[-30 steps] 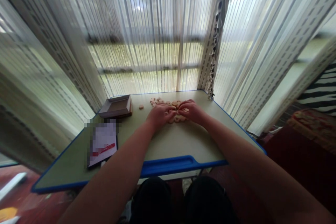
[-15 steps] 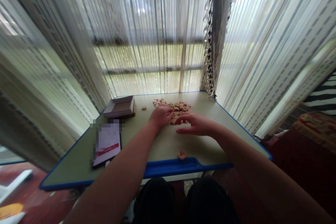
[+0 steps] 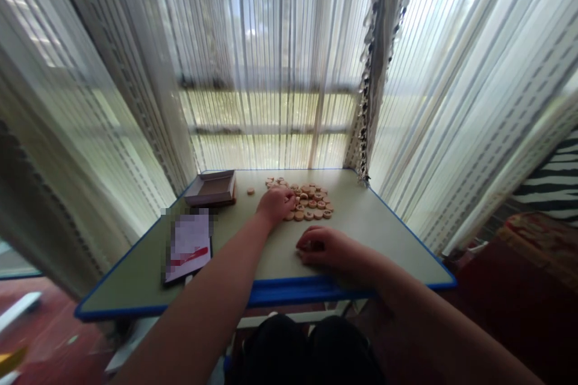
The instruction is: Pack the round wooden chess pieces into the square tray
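Observation:
Round wooden pieces [image 3: 312, 204] lie in a loose cluster on the pale green table [image 3: 397, 246], some with marks on top, a few stacked. My left hand [image 3: 275, 204] rests at the cluster's left side, its fingers curled in among the pieces; what they hold is too small to tell. Nearer the front edge, my right hand [image 3: 321, 245] is low over the table with fingers and thumb curled together. Its fingertips hide whatever lies between them. One lone piece [image 3: 250, 191] sits left of the cluster.
An open shallow box [image 3: 211, 188] stands at the back left. In front of it lies a dark-edged tablet or board [image 3: 189, 246] with a red strip, partly blurred out. Sheer curtains [image 3: 280, 42] hang behind the table, whose rim is blue.
My right hand has drawn back from the cluster towards the front edge, and its fingers have closed. The red-marked piece near that edge no longer shows. My left hand stays at the cluster.

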The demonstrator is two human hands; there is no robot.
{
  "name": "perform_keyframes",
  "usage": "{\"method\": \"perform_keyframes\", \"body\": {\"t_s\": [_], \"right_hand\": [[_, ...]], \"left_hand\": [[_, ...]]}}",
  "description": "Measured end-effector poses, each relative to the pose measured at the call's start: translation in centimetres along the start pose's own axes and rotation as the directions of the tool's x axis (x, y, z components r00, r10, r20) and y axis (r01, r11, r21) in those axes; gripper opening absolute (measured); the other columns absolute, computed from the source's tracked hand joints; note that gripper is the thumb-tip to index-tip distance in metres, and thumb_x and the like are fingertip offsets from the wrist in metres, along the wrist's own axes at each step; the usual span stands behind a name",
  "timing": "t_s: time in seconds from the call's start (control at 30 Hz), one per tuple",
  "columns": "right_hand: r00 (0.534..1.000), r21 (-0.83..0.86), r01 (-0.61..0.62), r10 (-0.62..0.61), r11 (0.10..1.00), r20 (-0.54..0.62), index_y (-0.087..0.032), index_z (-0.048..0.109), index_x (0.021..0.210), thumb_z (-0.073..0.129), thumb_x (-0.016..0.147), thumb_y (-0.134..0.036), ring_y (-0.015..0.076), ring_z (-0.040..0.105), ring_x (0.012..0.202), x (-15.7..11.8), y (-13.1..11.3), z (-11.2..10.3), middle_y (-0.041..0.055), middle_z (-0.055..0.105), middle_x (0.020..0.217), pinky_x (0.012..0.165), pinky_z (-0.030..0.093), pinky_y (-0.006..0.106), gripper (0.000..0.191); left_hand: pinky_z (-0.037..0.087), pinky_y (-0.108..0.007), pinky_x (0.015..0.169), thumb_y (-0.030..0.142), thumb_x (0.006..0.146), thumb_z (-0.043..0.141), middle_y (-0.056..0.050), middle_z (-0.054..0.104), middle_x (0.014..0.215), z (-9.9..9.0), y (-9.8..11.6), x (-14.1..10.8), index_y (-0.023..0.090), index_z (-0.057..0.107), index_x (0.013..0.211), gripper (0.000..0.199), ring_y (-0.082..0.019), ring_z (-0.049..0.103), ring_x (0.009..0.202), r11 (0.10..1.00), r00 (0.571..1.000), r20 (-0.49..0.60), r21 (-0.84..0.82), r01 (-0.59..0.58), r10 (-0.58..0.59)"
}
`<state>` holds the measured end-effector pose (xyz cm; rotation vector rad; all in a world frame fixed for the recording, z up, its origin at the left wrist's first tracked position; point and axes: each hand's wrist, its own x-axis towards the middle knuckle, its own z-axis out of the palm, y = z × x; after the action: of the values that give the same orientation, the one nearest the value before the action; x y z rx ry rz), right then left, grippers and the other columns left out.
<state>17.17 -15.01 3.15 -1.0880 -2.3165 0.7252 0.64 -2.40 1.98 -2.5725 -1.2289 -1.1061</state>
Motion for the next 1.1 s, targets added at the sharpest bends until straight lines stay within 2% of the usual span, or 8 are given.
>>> {"method": "perform_keyframes", "body": {"t_s": [0.1,0.2,0.3,0.43,0.63,0.73,0.87,1.1], "right_hand": [[0.999,-0.100,0.037,-0.037,0.994,0.001,-0.019,0.063,0.088,0.060,0.068,-0.024,0.0100,0.053,0.063,2.6,1.0,-1.5,0.0003,0.060,0.077,0.059,0.042,0.021,0.021],[0.976,-0.280,-0.047,-0.015,0.959,-0.215,-0.017,0.063,0.080,0.062,0.065,-0.022,0.0119,0.052,0.063,5.5,2.8,-3.0,0.0013,0.060,0.071,0.059,0.040,0.023,0.016],[0.895,-0.338,-0.126,-0.040,0.933,-0.444,-0.016,0.061,0.078,0.060,0.068,-0.028,0.0129,0.052,0.068,7.3,5.3,-3.1,0.0030,0.060,0.076,0.063,0.039,0.025,0.016],[0.905,-0.386,-0.130,-0.050,0.913,-0.422,-0.017,0.058,0.072,0.064,0.064,-0.034,0.0135,0.050,0.069,7.2,7.6,-2.3,0.0021,0.058,0.073,0.063,0.038,0.025,0.019],[0.926,-0.355,-0.110,-0.034,0.928,-0.376,-0.017,0.063,0.073,0.062,0.067,-0.041,0.0142,0.052,0.069,6.7,8.0,-2.6,0.0041,0.060,0.075,0.063,0.040,0.026,0.025],[0.921,-0.349,-0.073,-0.072,0.934,-0.384,-0.018,0.067,0.073,0.060,0.070,-0.039,0.0143,0.053,0.073,6.9,8.2,-2.9,0.0048,0.061,0.078,0.070,0.040,0.026,0.022],[0.927,-0.345,-0.053,-0.082,0.937,-0.365,-0.019,0.070,0.072,0.057,0.072,-0.034,0.0135,0.054,0.072,6.9,8.4,-3.0,0.0042,0.061,0.076,0.070,0.041,0.024,0.020],[0.894,-0.352,-0.116,-0.056,0.929,-0.444,-0.019,0.069,0.084,0.055,0.071,-0.026,0.0145,0.056,0.080,6.9,7.9,-2.6,0.0050,0.062,0.086,0.076,0.041,0.024,0.020]], "left_hand": [[0.045,-0.030,0.074,0.026,0.075,0.050,-0.004,0.065,0.074,-0.1,0.0,0.0,0.020,0.067,0.076,0.018,-0.018,0.056,0.077,1.000,0.999,-0.053,0.015,0.001,-0.001],[0.045,-0.030,0.072,0.027,0.074,0.050,-0.004,0.065,0.073,-0.2,0.0,0.0,0.020,0.067,0.074,0.018,-0.018,0.056,0.075,0.999,0.999,-0.042,0.036,0.012,-0.010],[0.045,-0.030,0.070,0.029,0.075,0.050,-0.004,0.064,0.072,-0.4,0.1,-0.2,0.020,0.067,0.072,0.019,-0.018,0.056,0.073,0.998,0.999,-0.036,0.048,0.027,-0.025],[0.045,-0.030,0.073,0.029,0.076,0.049,-0.004,0.065,0.075,-0.5,0.2,-0.3,0.020,0.066,0.073,0.020,-0.018,0.057,0.075,0.999,0.999,-0.040,0.040,0.007,-0.005],[0.044,-0.032,0.078,0.028,0.075,0.050,-0.005,0.065,0.084,-0.2,0.6,0.1,0.019,0.066,0.084,0.020,-0.019,0.056,0.084,1.000,1.000,0.003,0.015,0.003,-0.003],[0.042,-0.033,0.085,0.030,0.076,0.049,-0.006,0.064,0.094,0.0,0.8,0.2,0.018,0.064,0.092,0.025,-0.019,0.054,0.091,1.000,0.999,0.044,-0.003,-0.027,0.027],[0.041,-0.032,0.087,0.031,0.078,0.047,-0.005,0.065,0.093,-0.1,0.9,0.0,0.019,0.066,0.090,0.026,-0.017,0.055,0.092,0.996,0.989,0.119,-0.021,-0.089,0.091],[0.041,-0.030,0.087,0.027,0.079,0.044,-0.003,0.066,0.094,-0.6,1.2,-0.2,0.021,0.065,0.093,0.026,-0.016,0.055,0.093,0.990,0.978,0.165,-0.069,-0.120,0.130]]}}
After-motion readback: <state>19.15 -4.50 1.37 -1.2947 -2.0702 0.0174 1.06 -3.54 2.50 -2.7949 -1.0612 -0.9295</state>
